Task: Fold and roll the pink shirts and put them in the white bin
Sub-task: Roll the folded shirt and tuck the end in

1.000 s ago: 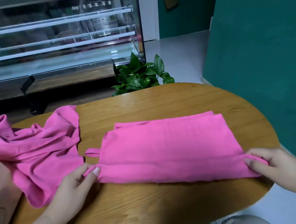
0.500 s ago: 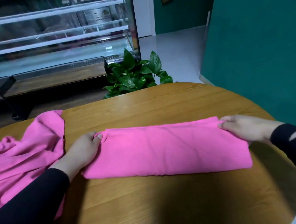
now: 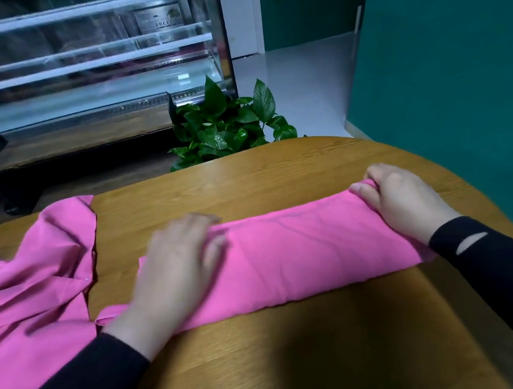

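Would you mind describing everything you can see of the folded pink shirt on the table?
The folded pink shirt is a long band of soft, matte fabric lying flat across the wooden table, with a few shallow creases. The left hand presses flat on its left end; the right hand pinches its right end. A small flap pokes out near the left wrist. It lies apart from the crumpled shirt.

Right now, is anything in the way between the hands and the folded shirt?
No. The left hand lies flat on the folded shirt, and the right hand grips its far right end. The bin is out of view.
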The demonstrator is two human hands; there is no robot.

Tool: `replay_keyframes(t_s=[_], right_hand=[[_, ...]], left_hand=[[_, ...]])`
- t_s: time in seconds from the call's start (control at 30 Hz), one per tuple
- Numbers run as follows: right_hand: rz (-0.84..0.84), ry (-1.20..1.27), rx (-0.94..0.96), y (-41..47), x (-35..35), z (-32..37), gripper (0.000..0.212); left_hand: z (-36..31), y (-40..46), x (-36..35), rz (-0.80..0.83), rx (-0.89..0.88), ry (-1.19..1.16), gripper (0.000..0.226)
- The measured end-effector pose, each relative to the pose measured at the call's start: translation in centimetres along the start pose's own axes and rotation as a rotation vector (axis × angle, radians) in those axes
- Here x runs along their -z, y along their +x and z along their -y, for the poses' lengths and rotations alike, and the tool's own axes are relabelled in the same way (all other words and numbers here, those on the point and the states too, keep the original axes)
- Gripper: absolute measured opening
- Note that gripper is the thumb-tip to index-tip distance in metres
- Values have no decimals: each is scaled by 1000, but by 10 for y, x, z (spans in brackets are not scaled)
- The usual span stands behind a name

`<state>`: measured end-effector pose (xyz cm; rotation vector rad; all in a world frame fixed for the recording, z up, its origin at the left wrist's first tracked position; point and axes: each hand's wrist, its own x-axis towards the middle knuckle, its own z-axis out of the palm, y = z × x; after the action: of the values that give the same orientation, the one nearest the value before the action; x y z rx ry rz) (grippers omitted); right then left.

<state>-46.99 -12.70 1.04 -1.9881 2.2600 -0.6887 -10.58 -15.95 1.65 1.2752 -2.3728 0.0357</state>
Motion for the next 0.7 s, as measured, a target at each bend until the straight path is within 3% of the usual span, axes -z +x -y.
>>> replay_keyframes(t_s=[0.1,0.3,0.4,0.47,0.57,0.7], right_hand=[[144,91,-29,11,4,0,30],[153,-6,-134,33,-9,-4,39],[140,-14,-173,33,-20,-8,38],[108,-7,-169,30,-25,-10,37],[58,13,-152,28,-31,-12,36],[17,9,-138,24,-33,-17,34]], left_hand=[[-33,-8,-30,112,-50,-30,42],[-20,-3,-49,242,37,7,69],[-5,7,-51,290,166,-71,80],[6,17,-52,270,253,-91,67],[17,33,-52,261,249,-64,25],[24,57,-39,292,135,-6,22]])
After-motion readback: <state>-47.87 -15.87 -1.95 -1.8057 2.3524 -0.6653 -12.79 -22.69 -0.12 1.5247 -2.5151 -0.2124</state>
